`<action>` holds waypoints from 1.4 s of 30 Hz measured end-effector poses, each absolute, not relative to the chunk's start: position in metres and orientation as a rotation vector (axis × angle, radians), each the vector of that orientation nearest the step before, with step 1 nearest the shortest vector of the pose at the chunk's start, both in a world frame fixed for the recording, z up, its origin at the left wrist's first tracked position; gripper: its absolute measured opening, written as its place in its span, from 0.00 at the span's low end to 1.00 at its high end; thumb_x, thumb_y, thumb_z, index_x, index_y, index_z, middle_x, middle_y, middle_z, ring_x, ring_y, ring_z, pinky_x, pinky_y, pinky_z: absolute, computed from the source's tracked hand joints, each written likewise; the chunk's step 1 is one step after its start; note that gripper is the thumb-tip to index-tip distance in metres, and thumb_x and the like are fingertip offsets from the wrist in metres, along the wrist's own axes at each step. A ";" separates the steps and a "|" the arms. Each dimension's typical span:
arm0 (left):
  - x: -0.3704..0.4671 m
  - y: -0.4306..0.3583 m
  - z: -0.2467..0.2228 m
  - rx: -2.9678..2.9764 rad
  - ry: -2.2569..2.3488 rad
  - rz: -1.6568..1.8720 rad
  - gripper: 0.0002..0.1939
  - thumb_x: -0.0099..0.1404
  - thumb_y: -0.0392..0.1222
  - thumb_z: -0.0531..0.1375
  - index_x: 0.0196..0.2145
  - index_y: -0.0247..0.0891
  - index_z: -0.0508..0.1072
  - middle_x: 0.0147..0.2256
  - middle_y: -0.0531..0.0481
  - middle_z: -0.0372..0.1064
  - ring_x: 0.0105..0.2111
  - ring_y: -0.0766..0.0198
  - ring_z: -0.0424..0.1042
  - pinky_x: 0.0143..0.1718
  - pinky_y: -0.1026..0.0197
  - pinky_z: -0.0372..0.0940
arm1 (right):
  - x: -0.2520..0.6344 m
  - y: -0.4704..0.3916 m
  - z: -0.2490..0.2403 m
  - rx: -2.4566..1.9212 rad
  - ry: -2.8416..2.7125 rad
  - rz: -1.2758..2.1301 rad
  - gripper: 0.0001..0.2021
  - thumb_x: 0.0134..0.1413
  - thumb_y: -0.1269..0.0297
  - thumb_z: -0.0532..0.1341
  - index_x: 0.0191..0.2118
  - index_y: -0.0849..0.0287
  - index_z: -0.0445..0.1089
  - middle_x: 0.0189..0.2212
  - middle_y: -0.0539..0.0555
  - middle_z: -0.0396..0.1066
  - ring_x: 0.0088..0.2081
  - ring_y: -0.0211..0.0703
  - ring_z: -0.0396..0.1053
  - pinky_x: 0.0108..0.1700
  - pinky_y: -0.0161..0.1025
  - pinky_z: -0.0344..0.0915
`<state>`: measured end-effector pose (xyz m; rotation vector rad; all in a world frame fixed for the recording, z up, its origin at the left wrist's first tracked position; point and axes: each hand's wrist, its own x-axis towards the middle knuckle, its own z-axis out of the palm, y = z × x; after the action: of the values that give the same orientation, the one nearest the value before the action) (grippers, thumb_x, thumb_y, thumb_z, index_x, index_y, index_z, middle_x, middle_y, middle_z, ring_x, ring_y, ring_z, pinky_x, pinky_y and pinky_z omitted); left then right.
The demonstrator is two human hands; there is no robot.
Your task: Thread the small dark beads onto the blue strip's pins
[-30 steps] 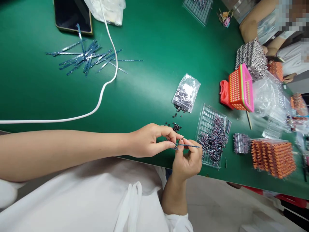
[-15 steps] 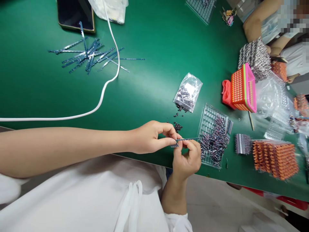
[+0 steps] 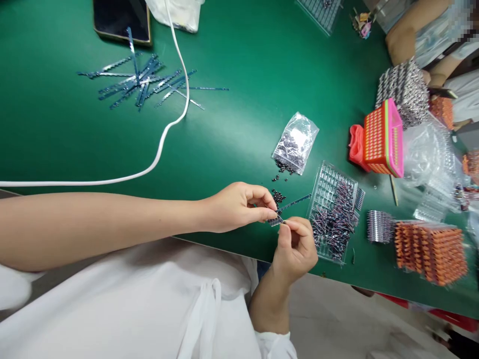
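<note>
My left hand [image 3: 241,207] pinches a narrow dark-blue notched strip [image 3: 296,202] between thumb and fingertips. The strip's free end slants up to the right, close to the clear tray. Just below it, a small grey patterned piece [image 3: 275,221] shows at the left fingertips. My right hand [image 3: 295,247] is closed, thumb against forefinger, beside that piece. What it pinches is too small to name. Behind the fingers lies a little heap of dark beads [image 3: 278,196]. Right of my hands, a clear ridged tray [image 3: 326,182] bears a pile of thin dark-and-pink wired parts [image 3: 337,219].
A clear bag of beads [image 3: 295,142] lies on the green table [image 3: 232,139]. More blue strips [image 3: 144,82] lie near a phone [image 3: 121,20] and white cable [image 3: 160,149]. Rightward are an orange-pink basket [image 3: 383,137], stacked orange parts [image 3: 430,252] and another person's arm [image 3: 415,30].
The strip has swung from nearly level to slanting upward at its right end. My right hand has moved slightly down and right, off the strip. The view has shifted slightly.
</note>
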<state>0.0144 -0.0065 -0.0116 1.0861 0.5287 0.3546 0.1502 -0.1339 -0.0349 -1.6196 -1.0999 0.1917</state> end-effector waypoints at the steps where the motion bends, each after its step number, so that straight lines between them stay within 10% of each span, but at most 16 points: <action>1: 0.014 -0.007 -0.012 1.072 0.523 0.359 0.07 0.61 0.40 0.65 0.35 0.34 0.75 0.32 0.51 0.75 0.34 0.65 0.74 0.40 0.61 0.69 | 0.150 -0.134 -0.035 -1.614 -1.096 0.195 0.02 0.57 0.70 0.63 0.34 0.57 0.71 0.31 0.50 0.68 0.33 0.38 0.67 0.29 0.35 0.64; 42: 0.010 -0.002 -0.008 1.339 0.590 0.257 0.11 0.60 0.44 0.66 0.38 0.34 0.79 0.32 0.50 0.79 0.33 0.63 0.77 0.34 0.64 0.67 | 0.164 -0.136 -0.033 -1.538 -1.013 0.617 0.03 0.55 0.65 0.64 0.32 0.58 0.71 0.28 0.50 0.66 0.30 0.38 0.66 0.29 0.36 0.61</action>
<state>0.0103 -0.0015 -0.0084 1.3395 0.5902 0.2572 0.1642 -0.1360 -0.0328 -1.5376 -1.0135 0.6174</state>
